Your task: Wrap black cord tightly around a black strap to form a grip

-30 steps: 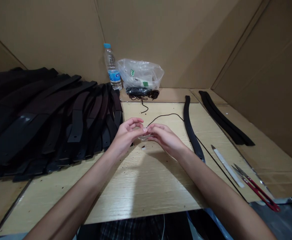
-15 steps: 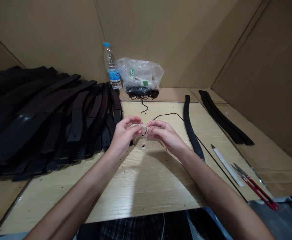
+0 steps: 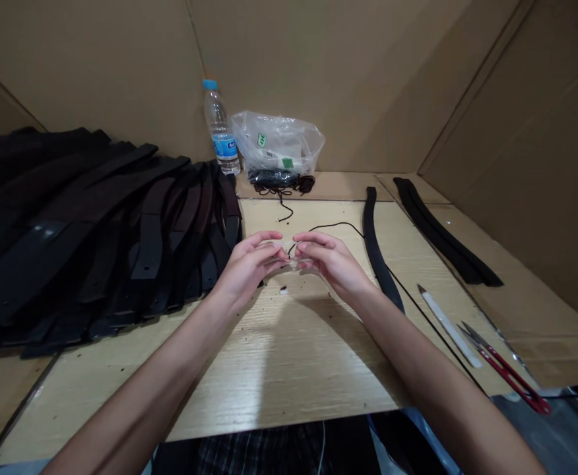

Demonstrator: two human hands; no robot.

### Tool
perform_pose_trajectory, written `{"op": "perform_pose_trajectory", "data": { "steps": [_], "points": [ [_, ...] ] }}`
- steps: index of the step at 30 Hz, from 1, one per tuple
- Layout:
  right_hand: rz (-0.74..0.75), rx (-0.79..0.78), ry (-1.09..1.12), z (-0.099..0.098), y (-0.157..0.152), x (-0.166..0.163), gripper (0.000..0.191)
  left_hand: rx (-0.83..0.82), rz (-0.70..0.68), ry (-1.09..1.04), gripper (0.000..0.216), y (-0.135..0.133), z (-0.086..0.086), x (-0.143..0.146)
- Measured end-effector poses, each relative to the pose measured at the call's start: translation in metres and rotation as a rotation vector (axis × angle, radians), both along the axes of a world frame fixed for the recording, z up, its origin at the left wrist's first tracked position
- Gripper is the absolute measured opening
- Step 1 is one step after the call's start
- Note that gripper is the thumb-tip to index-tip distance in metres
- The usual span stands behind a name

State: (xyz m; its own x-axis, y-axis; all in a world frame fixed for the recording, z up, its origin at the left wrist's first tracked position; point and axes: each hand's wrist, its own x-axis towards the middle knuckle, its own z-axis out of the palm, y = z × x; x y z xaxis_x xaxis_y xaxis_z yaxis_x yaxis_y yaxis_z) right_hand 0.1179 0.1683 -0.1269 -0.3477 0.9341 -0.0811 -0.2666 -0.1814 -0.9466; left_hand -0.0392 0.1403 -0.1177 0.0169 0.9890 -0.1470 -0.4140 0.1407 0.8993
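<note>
Both hands meet over the middle of the table, a small gap between their fingertips. My left hand (image 3: pixel 252 259) is closed in a pinch at the end of a thin, clear strand (image 3: pixel 291 262), too fine to make out well. My right hand (image 3: pixel 326 256) pinches too, fingers bent round the black cord (image 3: pixel 337 225), whose tip shows in the gap. From there the cord runs right, passes by a curved black strap (image 3: pixel 377 247) and continues toward the table's front edge. What lies inside the fingertips is mostly hidden.
A large pile of black straps (image 3: pixel 96 231) covers the left side. At the back stand a water bottle (image 3: pixel 222 132) and a clear plastic bag (image 3: pixel 279 142) beside bundled dark cord (image 3: pixel 306 185). To the right lie more straps (image 3: pixel 442 231), a white pencil (image 3: pixel 447 323) and red-handled thread snips (image 3: pixel 509 369).
My hands have drawn slightly apart, and the index fingers have lifted and straightened. More of the gap, with the black cord's tip, shows between them. Objects on the table stay in place.
</note>
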Motion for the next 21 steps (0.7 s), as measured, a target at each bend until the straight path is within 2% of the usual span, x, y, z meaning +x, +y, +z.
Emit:
{"op": "perform_pose_trajectory", "data": {
  "steps": [6, 12, 18, 21],
  "points": [
    [0.048, -0.023, 0.028, 0.005, 0.004, 0.006, 0.015, 0.011, 0.052, -0.165, 0.02, 0.0, 0.003, 0.0],
    [0.183, -0.004, -0.012, 0.011, 0.006, 0.012, 0.017, 0.075, -0.015, -0.227, 0.029, 0.001, 0.007, -0.003],
    [0.231, 0.005, -0.043, 0.016, 0.007, 0.019, 0.016, 0.13, -0.038, -0.149, 0.025, 0.001, 0.007, -0.003],
    [0.292, 0.044, -0.152, 0.025, 0.01, 0.032, 0.022, 0.152, -0.026, -0.099, 0.02, 0.0, 0.006, -0.002]
  ]
}}
